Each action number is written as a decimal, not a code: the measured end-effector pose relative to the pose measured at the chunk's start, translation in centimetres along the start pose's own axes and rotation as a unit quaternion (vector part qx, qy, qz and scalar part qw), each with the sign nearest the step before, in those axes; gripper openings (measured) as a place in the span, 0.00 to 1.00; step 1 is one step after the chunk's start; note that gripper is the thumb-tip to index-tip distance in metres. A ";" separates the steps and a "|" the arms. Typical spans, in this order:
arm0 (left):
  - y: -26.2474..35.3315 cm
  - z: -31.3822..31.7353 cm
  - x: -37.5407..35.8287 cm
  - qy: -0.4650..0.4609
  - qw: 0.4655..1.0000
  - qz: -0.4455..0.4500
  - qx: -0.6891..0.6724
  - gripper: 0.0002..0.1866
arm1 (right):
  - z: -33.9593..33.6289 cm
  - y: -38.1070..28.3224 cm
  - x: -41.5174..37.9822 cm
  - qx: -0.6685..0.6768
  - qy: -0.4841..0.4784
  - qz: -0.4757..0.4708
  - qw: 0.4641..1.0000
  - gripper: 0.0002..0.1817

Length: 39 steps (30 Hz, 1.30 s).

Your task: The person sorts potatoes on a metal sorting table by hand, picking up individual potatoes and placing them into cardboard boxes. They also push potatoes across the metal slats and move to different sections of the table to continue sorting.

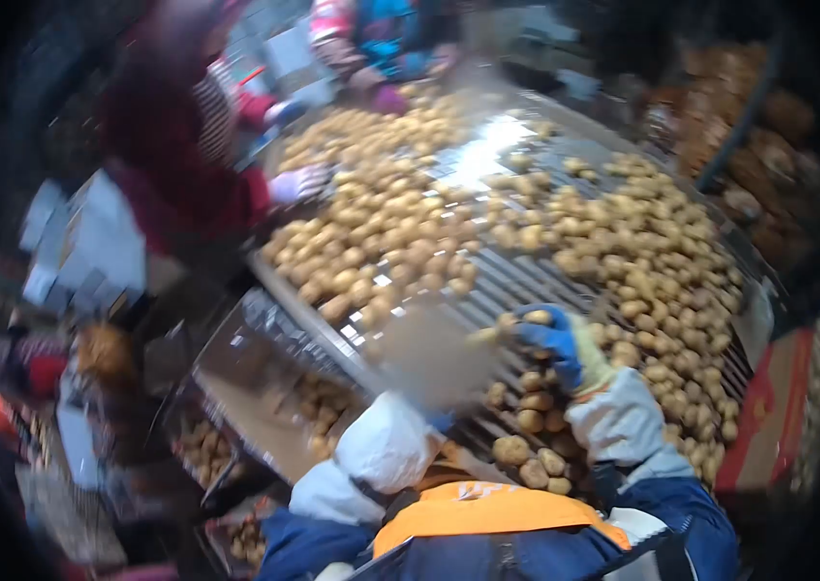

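gripping a potato (538, 317), right hand (565, 347), roller table (516, 281)

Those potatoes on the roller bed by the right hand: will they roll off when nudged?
Probably. The potatoes look rounded and lie loose on the slatted roller bed, so a nudge likely rolls them. They look firm, not floppy. The gloved right hand touches one potato; the left hand is blurred.

A box (264, 387) holding a few potatoes sits beside the conveyor, co-workers (177, 155) standing opposite.
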<state>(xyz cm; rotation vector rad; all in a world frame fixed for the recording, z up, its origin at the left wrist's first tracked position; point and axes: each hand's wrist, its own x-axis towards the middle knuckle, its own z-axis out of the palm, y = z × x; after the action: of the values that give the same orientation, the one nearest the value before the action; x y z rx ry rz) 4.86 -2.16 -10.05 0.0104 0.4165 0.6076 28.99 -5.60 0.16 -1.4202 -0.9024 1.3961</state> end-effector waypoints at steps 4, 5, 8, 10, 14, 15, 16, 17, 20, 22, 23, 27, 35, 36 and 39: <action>1.4 1.0 -2.5 -0.038 0.997 0.039 0.047 0.22 | 2.2 -0.9 -0.4 -0.056 0.010 0.020 0.998 0.16; 2.0 2.9 -4.2 -0.020 0.998 0.040 0.046 0.22 | 1.4 0.7 0.2 -0.035 0.006 0.004 0.999 0.15; 3.3 4.7 -8.0 0.033 0.993 0.113 0.031 0.18 | 1.8 2.6 0.8 -0.033 -0.031 0.013 0.999 0.16; 4.1 6.1 -10.9 0.121 0.976 0.175 0.041 0.19 | 2.5 3.3 0.9 -0.028 -0.058 0.002 0.998 0.17; 6.7 0.9 -15.8 0.138 0.937 0.320 -0.024 0.19 | 4.9 4.0 1.6 0.001 -0.122 0.015 0.992 0.19; 7.3 -0.7 -17.2 0.184 0.907 0.377 -0.025 0.19 | 5.1 4.8 2.1 -0.003 -0.132 0.016 0.991 0.19; 8.4 -0.3 -19.5 0.174 0.908 0.367 -0.100 0.17 | 5.1 5.9 3.1 -0.005 -0.133 0.008 0.991 0.20; 9.1 -0.4 -21.9 0.190 0.891 0.400 -0.097 0.16 | 6.9 5.5 3.3 -0.007 -0.134 -0.001 0.991 0.20; 11.2 -3.2 -28.1 0.219 0.831 0.477 -0.183 0.14 | 10.1 4.8 3.6 -0.007 -0.123 0.044 0.991 0.21; 12.3 -8.5 -31.8 0.172 0.812 0.516 -0.212 0.13 | 11.0 4.9 4.6 -0.026 -0.145 0.046 0.988 0.21; 12.4 -10.4 -33.4 0.167 0.800 0.537 -0.209 0.13 | 11.7 4.7 4.9 -0.023 -0.158 0.039 0.986 0.21; 10.6 -14.9 -39.6 0.170 0.753 0.600 -0.208 0.15 | 14.8 4.0 5.1 -0.045 -0.176 0.014 0.983 0.22; -2.0 -23.3 -48.9 0.395 0.635 0.608 -0.266 0.20 | 16.9 5.5 8.3 -0.091 -0.177 0.006 0.980 0.25; -2.8 -23.5 -48.8 0.416 0.624 0.597 -0.285 0.21 | 16.3 5.8 9.1 -0.095 -0.202 0.001 0.975 0.25; -5.1 -24.5 -48.5 0.413 0.628 0.599 -0.277 0.23 | 18.3 4.3 7.8 -0.117 -0.204 -0.014 0.972 0.26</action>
<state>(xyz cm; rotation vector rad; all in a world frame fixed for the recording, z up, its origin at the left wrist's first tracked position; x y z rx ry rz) -37.61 -36.03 -14.95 -0.6708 1.1208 2.1062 11.10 2.53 -5.15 -1.3025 -1.3840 1.6342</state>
